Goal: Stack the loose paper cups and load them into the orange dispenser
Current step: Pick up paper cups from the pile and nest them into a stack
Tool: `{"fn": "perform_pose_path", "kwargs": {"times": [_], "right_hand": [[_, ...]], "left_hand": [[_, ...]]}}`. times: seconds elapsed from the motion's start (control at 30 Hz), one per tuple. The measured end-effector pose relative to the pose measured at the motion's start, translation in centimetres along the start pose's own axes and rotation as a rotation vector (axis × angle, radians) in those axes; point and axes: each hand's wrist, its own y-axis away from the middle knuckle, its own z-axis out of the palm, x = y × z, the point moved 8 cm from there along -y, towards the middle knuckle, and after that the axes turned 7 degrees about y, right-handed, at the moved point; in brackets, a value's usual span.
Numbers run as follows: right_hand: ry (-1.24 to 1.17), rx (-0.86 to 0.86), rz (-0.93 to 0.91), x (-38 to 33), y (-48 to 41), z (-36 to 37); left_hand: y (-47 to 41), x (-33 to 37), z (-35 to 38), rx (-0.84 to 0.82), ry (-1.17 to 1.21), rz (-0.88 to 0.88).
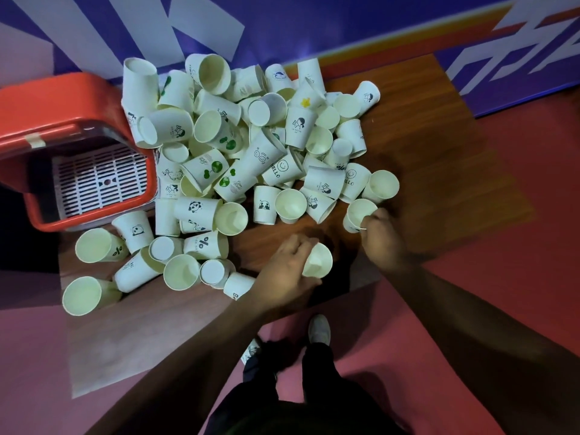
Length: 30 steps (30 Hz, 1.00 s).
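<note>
A heap of several loose white paper cups with printed designs covers the wooden table. The orange dispenser stands at the table's left, its white grille facing up. My left hand grips one paper cup near the table's front edge, the cup's mouth turned toward me. My right hand pinches the rim of another cup at the heap's right front.
A purple and orange wall runs behind the table. The floor around is red and pink. My feet in white shoes stand close to the table's front edge. Bare wood shows at the table's right side.
</note>
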Motion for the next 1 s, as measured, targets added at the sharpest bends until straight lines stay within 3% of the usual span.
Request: {"fn": "perform_pose_path", "kwargs": {"times": [0.1, 0.27, 0.43, 0.63, 0.73, 0.9, 1.0], "right_hand": [[-0.118, 0.018, -0.049, -0.6, 0.0, -0.5], [-0.563, 0.182, -0.063, -2.1, 1.8, -5.3], [-0.764, 0.311, -0.190, -5.6, 3.6, -10.6], [-0.784, 0.225, -0.378, -10.1, 4.7, -10.8], [-0.767, 0.265, -0.382, -10.8, 4.9, -11.2], [-0.606, 0.047, -0.372, -12.2, 4.5, -7.7], [-0.485, 0.032, -0.366, -13.1, 4.0, -7.3]], "left_hand": [[-1.6, -0.7, -1.5, 0.097, -0.004, -0.046], [-3.1, -1.9, -4.8, 0.103, 0.074, -0.084], [-1.6, -6.3, -12.5, 0.435, -0.098, -0.146], [-0.3, -9.5, -12.4, 0.234, -0.369, -0.223], [-0.4, -9.4, -11.8, 0.241, -0.412, -0.227], [-0.4, -9.8, -10.7, 0.225, -0.578, -0.164], [-0.5, -9.4, -10.7, 0.223, -0.650, -0.149]]}}
